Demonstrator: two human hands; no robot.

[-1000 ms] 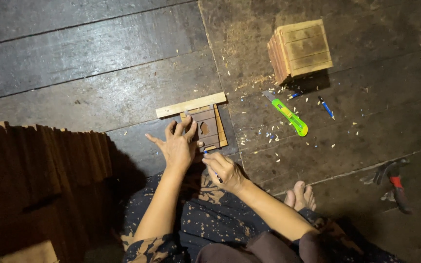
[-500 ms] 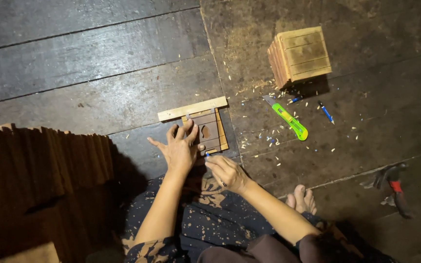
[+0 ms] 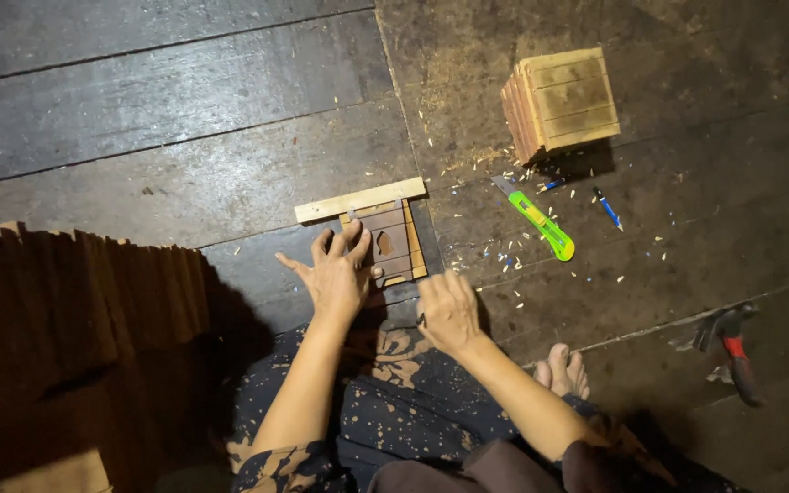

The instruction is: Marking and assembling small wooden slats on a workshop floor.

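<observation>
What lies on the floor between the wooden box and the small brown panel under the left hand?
Head view: a green utility knife and scattered wood shavings.

The person's arms were bare from the hands to past the elbows, with no watch, ring or band that I could make out on the left hand (image 3: 338, 281) or the right hand (image 3: 447, 310). Both hands were ungloved, the nails short and plain. Near the elbows the short sleeves (image 3: 271, 470) of a dark top showed, printed with pale tan blotches. The same dark, tan-spattered cloth made up the skirt or trousers (image 3: 394, 402) over the lap. A plainer brownish fold of fabric (image 3: 468, 473) lay over the right upper arm. One bare foot (image 3: 565, 368) showed, unshod, toes visible.
</observation>
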